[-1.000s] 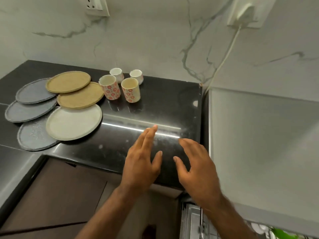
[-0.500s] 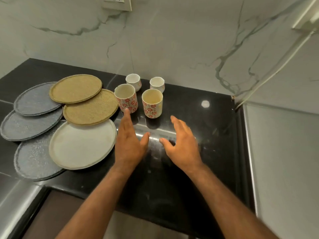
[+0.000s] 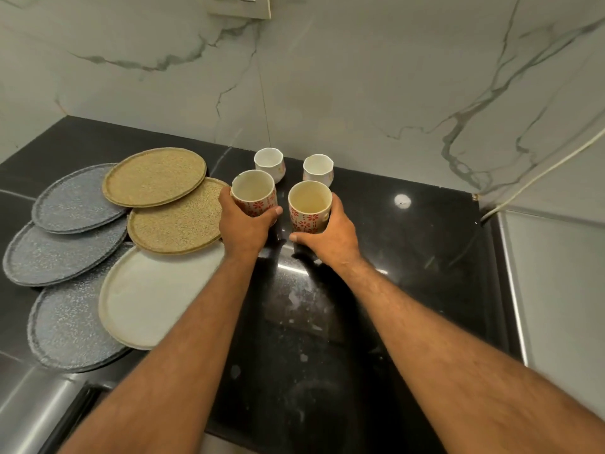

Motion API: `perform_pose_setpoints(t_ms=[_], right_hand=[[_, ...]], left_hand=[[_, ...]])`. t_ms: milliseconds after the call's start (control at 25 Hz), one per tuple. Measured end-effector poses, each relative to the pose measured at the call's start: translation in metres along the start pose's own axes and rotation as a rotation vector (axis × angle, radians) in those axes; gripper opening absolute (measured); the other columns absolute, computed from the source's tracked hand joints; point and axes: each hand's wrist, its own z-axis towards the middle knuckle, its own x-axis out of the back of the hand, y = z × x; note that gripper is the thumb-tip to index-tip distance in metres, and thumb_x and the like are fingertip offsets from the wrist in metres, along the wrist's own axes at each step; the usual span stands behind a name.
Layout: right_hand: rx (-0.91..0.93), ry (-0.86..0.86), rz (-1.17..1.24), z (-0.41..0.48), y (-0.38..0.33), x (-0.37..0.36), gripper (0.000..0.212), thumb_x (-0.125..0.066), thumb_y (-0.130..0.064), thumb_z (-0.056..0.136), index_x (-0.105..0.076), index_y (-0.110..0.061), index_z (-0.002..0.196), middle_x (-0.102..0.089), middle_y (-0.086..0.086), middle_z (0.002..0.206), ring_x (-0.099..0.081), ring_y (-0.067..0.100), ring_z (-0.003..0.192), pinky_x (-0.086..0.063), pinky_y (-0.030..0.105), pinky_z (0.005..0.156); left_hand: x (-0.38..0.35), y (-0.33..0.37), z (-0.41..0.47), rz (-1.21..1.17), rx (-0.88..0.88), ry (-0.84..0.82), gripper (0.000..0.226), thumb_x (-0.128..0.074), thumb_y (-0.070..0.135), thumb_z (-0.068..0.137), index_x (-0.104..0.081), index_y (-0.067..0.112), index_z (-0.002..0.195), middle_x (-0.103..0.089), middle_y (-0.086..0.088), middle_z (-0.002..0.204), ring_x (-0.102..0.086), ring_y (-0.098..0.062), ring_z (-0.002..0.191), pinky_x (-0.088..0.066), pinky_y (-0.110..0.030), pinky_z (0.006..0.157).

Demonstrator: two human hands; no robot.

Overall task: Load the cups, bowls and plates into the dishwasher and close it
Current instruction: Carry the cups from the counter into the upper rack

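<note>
Your left hand [image 3: 244, 229] is wrapped around the left flowered cup [image 3: 253, 194]: fingers round the far-left side, thumb on the near-right side. Your right hand [image 3: 330, 235] grasps the right flowered cup [image 3: 309, 204] the same way, mirrored, with the thumb low on the near-left side and the fingers round the right. Both cups are upright, mouths open to the camera, near each other but not touching. I can't tell whether either has left the counter [image 3: 409, 257]; their bases are hidden behind your hands.

Two small white cups [image 3: 269, 160] [image 3: 318, 168] stand just behind the flowered pair, close to the marble wall [image 3: 327, 77], untouched.

The plates are all to the left on the same black counter, overlapping:
- Two tan plates [image 3: 154, 176] [image 3: 176, 224]. The far one laps over the near one, and the near one's right edge is just beside your left hand.
- One cream plate [image 3: 147, 296], nearer you. Your left forearm crosses over its right edge.
- Three grey speckled plates [image 3: 73, 198] [image 3: 55, 253] [image 3: 62, 326], furthest left, partly under the others.

A wall socket [image 3: 240, 4] sits at the top edge. A white cable [image 3: 540, 172] runs down the wall at right to the counter's back corner, beside a pale flat surface [image 3: 556, 273].
</note>
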Motion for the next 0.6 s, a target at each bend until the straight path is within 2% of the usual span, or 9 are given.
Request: perform_pose_setpoints(t_ms=[80,200,400,520,600], right_hand=[[0.001,0.035,0.049,0.002,0.003,-0.002,0.104,-0.095,-0.038,0.061,-0.037,-0.029,0.146,-0.058,-0.008,0.137,-0.054,0.014,0.126,-0.047,0.038,0.107],[0.012,0.062,0.072,-0.003,0.005,0.002,0.092,-0.095,-0.034,0.061,-0.047,-0.032,0.140,-0.063,-0.012,0.127,-0.058,0.008,0.115,-0.051,0.032,0.101],[0.021,0.077,0.109,-0.036,0.008,0.023,0.071,-0.095,-0.034,0.060,-0.056,-0.042,0.119,-0.066,-0.019,0.112,-0.062,0.003,0.105,-0.055,0.028,0.092],[0.048,0.066,0.138,-0.071,0.012,0.049,0.077,-0.095,-0.034,0.060,-0.056,-0.041,0.127,-0.065,-0.021,0.115,-0.061,0.000,0.108,-0.051,0.021,0.090],[0.083,0.060,0.165,-0.099,0.014,0.073,0.076,-0.096,-0.034,0.060,-0.056,-0.046,0.124,-0.065,-0.024,0.115,-0.060,-0.006,0.107,-0.049,0.013,0.085]], left_hand=[[-0.003,0.002,0.003,-0.019,-0.010,0.008,0.092,-0.091,0.038,0.072,-0.036,0.024,0.145,-0.055,0.001,0.141,-0.053,-0.020,0.130,-0.047,-0.039,0.106],[-0.002,0.001,0.003,-0.040,-0.012,0.019,0.087,-0.091,0.038,0.071,-0.040,0.023,0.140,-0.057,0.003,0.136,-0.055,-0.019,0.126,-0.050,-0.040,0.105],[0.006,0.005,-0.028,-0.083,-0.036,0.024,0.087,-0.093,0.036,0.069,-0.044,0.024,0.139,-0.058,0.005,0.134,-0.056,-0.015,0.122,-0.052,-0.041,0.104],[0.013,0.014,-0.066,-0.119,-0.072,-0.015,0.089,-0.093,0.035,0.069,-0.042,0.026,0.141,-0.057,0.007,0.136,-0.055,-0.014,0.123,-0.051,-0.038,0.103],[0.018,0.025,-0.100,-0.165,-0.089,-0.046,0.089,-0.094,0.036,0.067,-0.043,0.029,0.139,-0.056,0.012,0.131,-0.055,-0.011,0.120,-0.050,-0.033,0.099]])
